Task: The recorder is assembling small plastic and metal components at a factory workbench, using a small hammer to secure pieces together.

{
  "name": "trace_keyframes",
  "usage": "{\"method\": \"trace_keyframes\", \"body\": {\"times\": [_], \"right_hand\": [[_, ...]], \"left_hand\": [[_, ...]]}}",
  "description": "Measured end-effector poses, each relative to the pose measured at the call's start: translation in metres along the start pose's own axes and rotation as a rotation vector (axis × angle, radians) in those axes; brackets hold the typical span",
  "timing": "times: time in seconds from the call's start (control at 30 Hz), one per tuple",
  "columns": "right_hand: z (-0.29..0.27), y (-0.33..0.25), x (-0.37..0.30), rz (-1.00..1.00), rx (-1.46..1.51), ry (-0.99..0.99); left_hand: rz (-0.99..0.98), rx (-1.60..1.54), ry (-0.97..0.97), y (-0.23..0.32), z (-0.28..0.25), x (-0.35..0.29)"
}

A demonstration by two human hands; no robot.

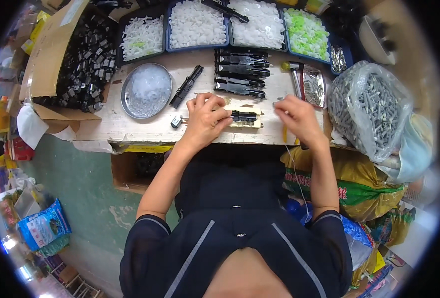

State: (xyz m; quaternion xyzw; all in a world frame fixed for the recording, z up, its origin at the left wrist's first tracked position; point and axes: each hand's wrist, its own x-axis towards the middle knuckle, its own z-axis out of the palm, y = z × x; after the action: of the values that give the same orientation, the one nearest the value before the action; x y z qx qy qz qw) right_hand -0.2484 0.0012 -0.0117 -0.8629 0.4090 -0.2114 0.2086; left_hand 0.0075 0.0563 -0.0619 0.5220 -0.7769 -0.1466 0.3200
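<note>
A black plastic part [244, 116] lies in a cream-coloured block fixture [252, 123] near the table's front edge. My left hand [206, 119] has its fingers and thumb closed around the left end of this part. Just right of the fixture, my right hand [302, 118] hovers with thumb and fingertips pinched together; something small and grey shows at the tips, too small to name. Behind the fixture lies a row of several similar black assemblies [240, 74]. A longer black assembly [186, 87] rests at a slant left of them, and a small black-and-silver piece [176, 121] sits beside my left wrist.
A round metal dish [146, 112] of clear bits stands left, beside a cardboard box [43, 74] of black parts. Trays of white and green plastic pieces [198, 25] line the back. A hammer [294, 74] and a plastic bag [369, 107] of grey pins are at right.
</note>
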Motion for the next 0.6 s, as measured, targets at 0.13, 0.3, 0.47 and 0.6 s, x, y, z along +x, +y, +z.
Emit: {"method": "trace_keyframes", "body": {"times": [0.13,0.3,0.47,0.6], "right_hand": [[-0.015,0.02,0.001,0.101,-0.232,0.054],[-0.002,0.024,-0.001,0.108,-0.372,-0.097],[0.008,0.027,0.002,0.146,-0.403,-0.078],[0.006,0.029,0.006,0.153,-0.39,-0.142]], "left_hand": [[0.076,0.067,0.042,-0.001,0.0,0.0],[0.112,0.022,0.061,-0.002,-0.003,-0.001],[-0.015,0.086,0.314,-0.041,-0.042,0.025],[-0.331,0.209,0.469,-0.115,-0.102,0.066]]}}
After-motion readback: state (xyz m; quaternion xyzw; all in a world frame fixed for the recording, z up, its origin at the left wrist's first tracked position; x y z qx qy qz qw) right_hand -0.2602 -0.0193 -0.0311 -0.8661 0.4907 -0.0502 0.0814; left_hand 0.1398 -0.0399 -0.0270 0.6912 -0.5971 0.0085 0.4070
